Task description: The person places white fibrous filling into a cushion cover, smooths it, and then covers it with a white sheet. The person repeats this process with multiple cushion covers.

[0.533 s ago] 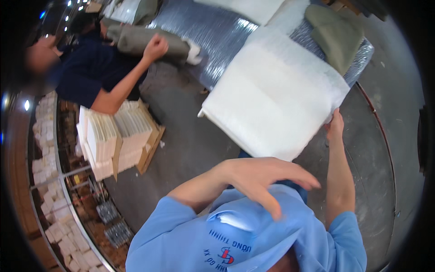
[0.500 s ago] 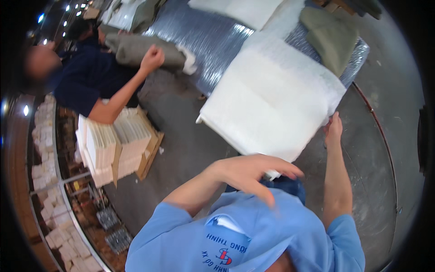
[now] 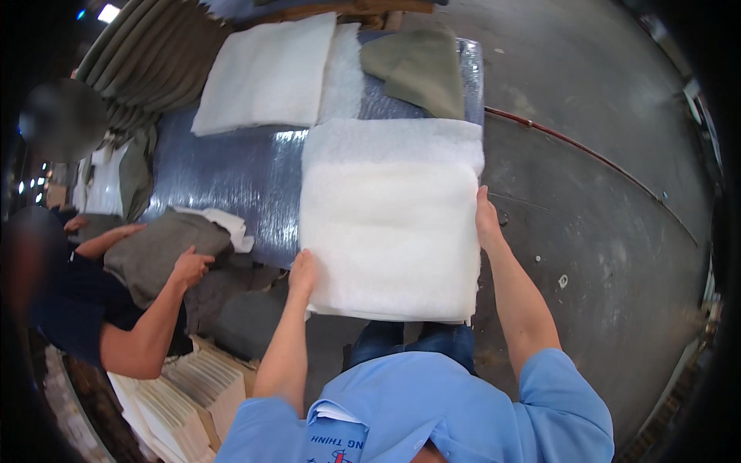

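In front of me lies a thick, square white cushion pad [image 3: 390, 239], its near end overhanging the table edge above my legs. A thinner sheet of white batting [image 3: 386, 141] shows at the pad's far end. My left hand [image 3: 303, 275] grips the left edge near the front corner, its fingertips partly hidden. At the right edge, a little farther up, my right hand [image 3: 487, 220] grips the same pad with thumb on top and fingers out of sight beneath.
The table [image 3: 224, 177] is wrapped in shiny film. More white batting [image 3: 270, 73] and a folded olive cloth [image 3: 421, 73] lie beyond. At left, a co-worker's hands [image 3: 191, 268] hold a grey-green cushion cover [image 3: 166, 251]. Pale stacked panels [image 3: 181, 401] stand below; a red-brown hose [image 3: 556, 135] crosses the floor.
My left hand has come from in front of my chest to the pad's left edge. My right hand stays at the right edge. The view has turned, and the pad now lies squarely before me.
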A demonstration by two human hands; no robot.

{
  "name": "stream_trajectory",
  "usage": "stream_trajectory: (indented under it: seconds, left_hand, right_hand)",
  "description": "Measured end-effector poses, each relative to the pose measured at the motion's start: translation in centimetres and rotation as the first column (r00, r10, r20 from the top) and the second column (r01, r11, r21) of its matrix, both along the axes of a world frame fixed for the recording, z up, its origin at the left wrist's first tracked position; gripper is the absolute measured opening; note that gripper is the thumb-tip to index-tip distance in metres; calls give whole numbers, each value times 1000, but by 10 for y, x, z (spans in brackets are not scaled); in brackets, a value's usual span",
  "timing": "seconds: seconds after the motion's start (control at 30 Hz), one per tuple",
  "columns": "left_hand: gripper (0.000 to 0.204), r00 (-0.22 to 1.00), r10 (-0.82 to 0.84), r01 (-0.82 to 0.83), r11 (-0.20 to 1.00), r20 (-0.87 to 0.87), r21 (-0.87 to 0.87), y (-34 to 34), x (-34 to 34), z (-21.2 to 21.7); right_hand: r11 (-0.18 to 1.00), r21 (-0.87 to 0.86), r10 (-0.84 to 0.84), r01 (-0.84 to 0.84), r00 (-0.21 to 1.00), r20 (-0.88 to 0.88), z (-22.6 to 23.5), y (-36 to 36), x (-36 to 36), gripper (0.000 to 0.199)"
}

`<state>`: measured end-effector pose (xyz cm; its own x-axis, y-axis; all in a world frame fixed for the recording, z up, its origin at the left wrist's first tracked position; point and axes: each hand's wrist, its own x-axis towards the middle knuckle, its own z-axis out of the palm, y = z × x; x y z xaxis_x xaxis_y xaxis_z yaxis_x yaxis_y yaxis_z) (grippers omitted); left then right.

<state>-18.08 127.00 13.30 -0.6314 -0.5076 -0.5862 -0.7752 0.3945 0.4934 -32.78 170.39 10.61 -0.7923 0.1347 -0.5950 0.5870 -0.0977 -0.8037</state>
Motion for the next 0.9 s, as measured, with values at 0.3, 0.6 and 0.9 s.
stream_trajectory:
  seconds: [0.3, 0.6, 0.9]
  left_hand:
    - [73, 964, -59, 72, 997, -260, 39, -25, -133, -12]
    - [80, 996, 67, -44, 938, -58, 344, -11, -205, 15]
    - [78, 989, 145, -148, 903, 37, 403, -26, -229, 19]
  right_hand:
    - [919, 393, 15, 33, 993, -118, -2, -23, -11, 72]
    - [946, 322, 64, -22, 991, -120, -8, -6, -39, 64]
    - [906, 411, 108, -99, 994, 1, 13, -38, -58, 67]
